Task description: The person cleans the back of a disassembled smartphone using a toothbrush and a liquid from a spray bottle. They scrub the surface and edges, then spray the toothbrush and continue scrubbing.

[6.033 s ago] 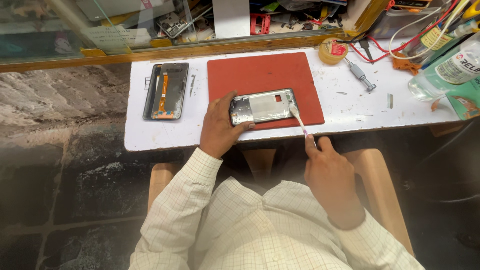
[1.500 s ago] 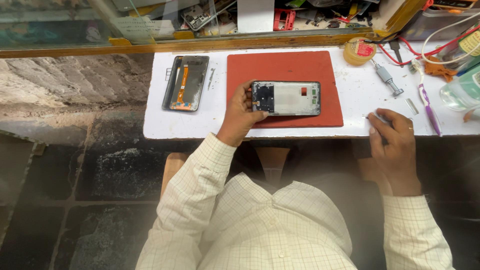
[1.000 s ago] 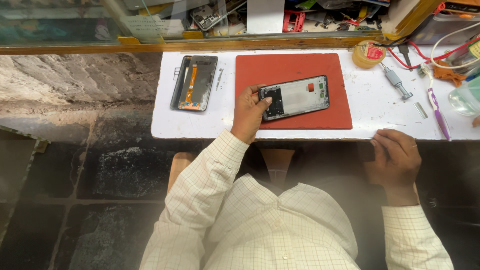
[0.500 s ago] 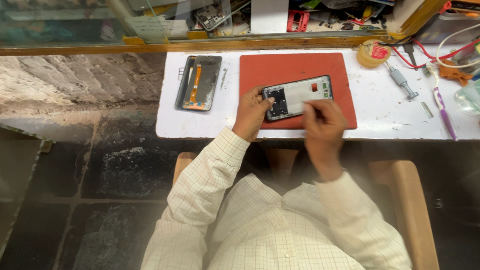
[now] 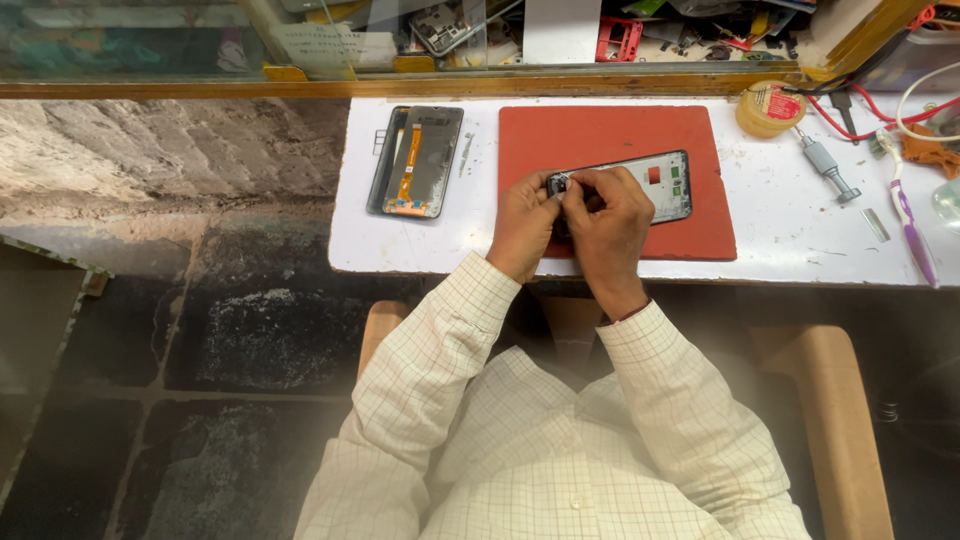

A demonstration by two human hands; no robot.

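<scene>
I'm now working with both hands on the opened phone frame (image 5: 640, 185), which is lying on the red mat (image 5: 612, 150): my right hand (image 5: 612, 215) has come back from the worktop (image 5: 800, 220) edge. Its fingers are pinching at the frame's left end, beside my left hand (image 5: 522, 222) gripping that end. Farther left, the detached screen panel (image 5: 418, 160) is lying untouched.

Detached phone screen (image 5: 418, 160), tape roll (image 5: 768, 106), purple toothbrush (image 5: 908, 218), small screwdriver (image 5: 828, 166) on white table (image 5: 800, 240).

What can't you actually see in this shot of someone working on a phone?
Head view:
- Near end of the opened phone: covered by the left hand and right hand.
- What the fingertips pinch: too small to tell.
- Purple toothbrush: nearly at the right edge.
- Parts behind the glass: cut off by the top edge.
</scene>
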